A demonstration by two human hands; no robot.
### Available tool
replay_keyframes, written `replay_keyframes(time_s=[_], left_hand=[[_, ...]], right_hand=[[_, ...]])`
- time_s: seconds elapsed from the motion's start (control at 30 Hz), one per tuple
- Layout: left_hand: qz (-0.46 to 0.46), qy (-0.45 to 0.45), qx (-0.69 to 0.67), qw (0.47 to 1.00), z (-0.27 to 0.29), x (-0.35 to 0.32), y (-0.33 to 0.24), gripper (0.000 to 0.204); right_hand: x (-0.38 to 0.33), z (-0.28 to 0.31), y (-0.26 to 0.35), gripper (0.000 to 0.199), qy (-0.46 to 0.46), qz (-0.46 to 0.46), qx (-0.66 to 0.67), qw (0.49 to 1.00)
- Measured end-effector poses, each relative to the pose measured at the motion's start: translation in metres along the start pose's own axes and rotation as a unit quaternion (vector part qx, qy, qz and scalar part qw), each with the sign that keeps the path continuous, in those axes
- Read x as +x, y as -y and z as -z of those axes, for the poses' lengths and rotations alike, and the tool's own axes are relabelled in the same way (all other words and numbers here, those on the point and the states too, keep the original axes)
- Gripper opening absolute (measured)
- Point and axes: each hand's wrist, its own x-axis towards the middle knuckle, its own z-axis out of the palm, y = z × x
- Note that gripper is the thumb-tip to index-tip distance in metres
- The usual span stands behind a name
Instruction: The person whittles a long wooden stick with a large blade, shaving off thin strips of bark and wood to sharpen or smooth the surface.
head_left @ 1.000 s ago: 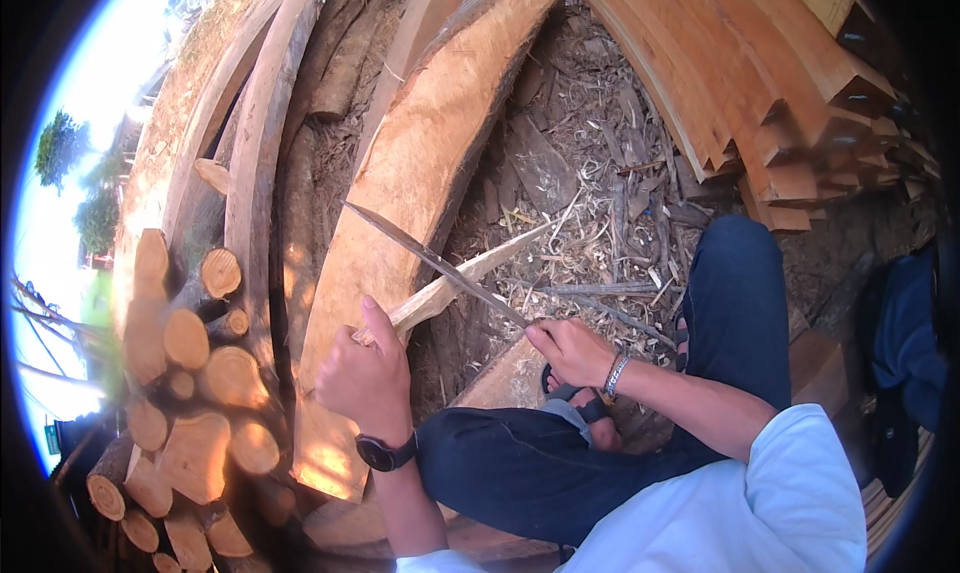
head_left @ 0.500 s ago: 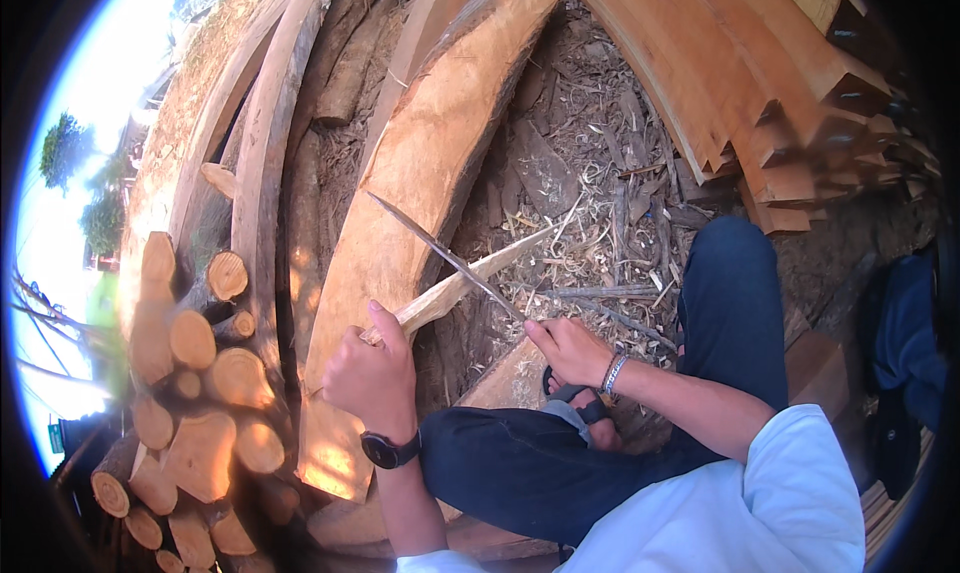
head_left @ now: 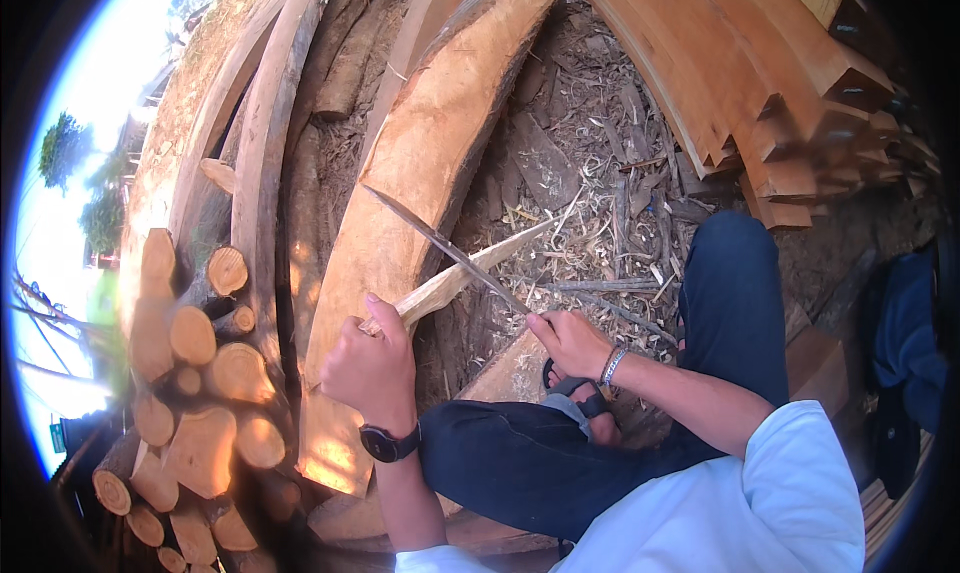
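My left hand is closed around the near end of a pale, split wooden stick, which slants away to the right and narrows to a thin tip. In my closed right hand is a long, narrow, dark-bladed knife, pointing up and to the left. The blade crosses over the stick near its middle and appears to touch it. My right fingers hide the knife's handle. Beneath both lies a thick sawn plank with bark along its right edge.
Curled wood shavings and bark bits cover the ground ahead. Stacked sawn beams rise at the far right. Cut logs are piled at the left, beside long poles. My bent knee is right of the shavings.
Both hands hold nearly the same pose. The knife and stick have shifted only slightly, the blade still lying across the stick.
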Motion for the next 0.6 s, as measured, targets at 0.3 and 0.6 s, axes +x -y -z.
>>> replay_keyframes(time_s=[0.3,0.6], left_hand=[[0.001,0.003,0.013,1.0,-0.004,0.0,0.005,0.052],[0.008,-0.011,0.013,1.0,-0.009,-0.001,0.009,0.053]], right_hand=[[-0.001,0.003,0.003,0.061,-0.003,-0.019,-0.019,1.0],[0.0,0.003,0.004,0.061,-0.002,-0.017,-0.024,1.0]])
